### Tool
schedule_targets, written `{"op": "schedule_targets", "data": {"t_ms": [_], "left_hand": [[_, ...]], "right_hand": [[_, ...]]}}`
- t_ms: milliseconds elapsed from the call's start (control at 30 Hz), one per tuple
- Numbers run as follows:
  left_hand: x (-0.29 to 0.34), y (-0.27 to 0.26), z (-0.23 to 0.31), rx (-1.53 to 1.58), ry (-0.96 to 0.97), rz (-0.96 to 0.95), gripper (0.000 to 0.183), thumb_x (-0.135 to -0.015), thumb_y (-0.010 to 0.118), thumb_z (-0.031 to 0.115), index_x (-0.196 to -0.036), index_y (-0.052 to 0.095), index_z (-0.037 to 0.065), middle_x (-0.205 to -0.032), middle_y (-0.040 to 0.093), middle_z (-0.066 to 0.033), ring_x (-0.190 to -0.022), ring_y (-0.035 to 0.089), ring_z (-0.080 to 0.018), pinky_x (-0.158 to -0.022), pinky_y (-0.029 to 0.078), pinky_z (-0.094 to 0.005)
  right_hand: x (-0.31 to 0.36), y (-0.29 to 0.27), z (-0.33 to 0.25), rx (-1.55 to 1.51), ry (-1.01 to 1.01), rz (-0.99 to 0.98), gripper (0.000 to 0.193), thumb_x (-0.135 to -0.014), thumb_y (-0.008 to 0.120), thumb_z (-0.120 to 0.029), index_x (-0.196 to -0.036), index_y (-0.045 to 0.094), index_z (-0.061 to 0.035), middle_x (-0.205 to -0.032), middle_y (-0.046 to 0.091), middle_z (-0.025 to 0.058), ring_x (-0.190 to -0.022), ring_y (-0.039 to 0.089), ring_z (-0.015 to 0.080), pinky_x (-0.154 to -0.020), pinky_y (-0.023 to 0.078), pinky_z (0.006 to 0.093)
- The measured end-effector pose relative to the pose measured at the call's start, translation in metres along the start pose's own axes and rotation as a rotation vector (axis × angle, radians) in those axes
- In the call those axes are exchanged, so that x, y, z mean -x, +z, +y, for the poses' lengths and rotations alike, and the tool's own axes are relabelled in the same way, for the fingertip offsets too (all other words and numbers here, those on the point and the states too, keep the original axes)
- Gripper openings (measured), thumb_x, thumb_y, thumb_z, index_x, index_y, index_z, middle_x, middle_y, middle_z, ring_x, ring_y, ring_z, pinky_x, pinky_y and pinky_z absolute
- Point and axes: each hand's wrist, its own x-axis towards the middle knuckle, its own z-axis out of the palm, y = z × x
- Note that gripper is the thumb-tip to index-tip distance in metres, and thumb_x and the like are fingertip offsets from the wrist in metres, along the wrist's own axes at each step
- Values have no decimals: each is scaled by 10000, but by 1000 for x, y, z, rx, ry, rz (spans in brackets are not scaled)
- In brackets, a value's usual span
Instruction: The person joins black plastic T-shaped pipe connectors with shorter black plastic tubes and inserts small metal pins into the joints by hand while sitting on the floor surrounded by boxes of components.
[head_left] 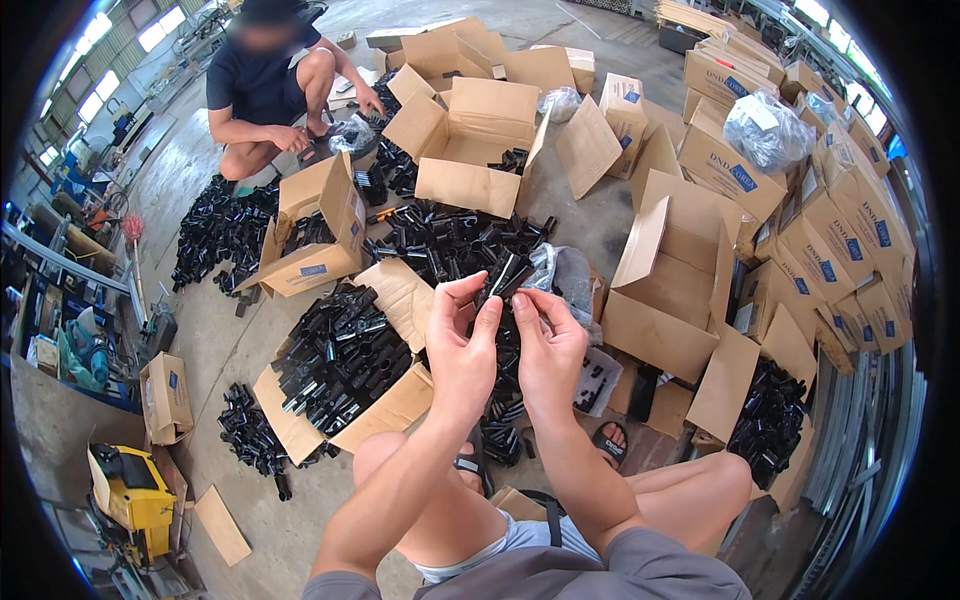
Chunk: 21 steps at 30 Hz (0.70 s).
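Up in front of my chest, my left hand [464,345] pinches a small glossy black tube-like part [514,270] between thumb and fingers. My right hand [549,350] closes on the same part from the other side, its thumb and forefinger pressed together near the lower end. Beyond and below the hands spreads a loose pile of similar black parts [450,238] on the floor. To the left of my left forearm, an opened carton [378,418] is filled with more of them. A clear plastic bag [568,275] lies just past my right hand.
A co-worker [265,95] squats at the far left beside another black heap [222,230]. Open cardboard boxes [468,188] stand ahead, with a large one [665,320] at right. Stacked cartons [830,240] line the right side. A yellow machine [140,495] sits at lower left.
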Motion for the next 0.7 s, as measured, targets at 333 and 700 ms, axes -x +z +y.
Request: {"op": "schedule_targets", "data": {"t_ms": [333,700], "left_hand": [[0,-1,2,10,20,-8,250,-977,630,-30,-1221,581,-6,-1117,641,-76,-1006,629,-128,-897,500,-268],[-1,1,-2,-11,67,-34,275,-972,628,-42,-1240,578,-6,-1110,633,-61,-1024,619,-125,-911,494,-268]], "right_hand": [[1,1,-9,262,-178,-9,176,-930,726,-132,-990,731,34,-1010,719,119,-935,688,225,-856,527,333],[-5,-5,0,261,-116,-25,206,-949,713,-165,-1038,695,20,-1011,717,117,-942,681,214,-867,514,340]]}}
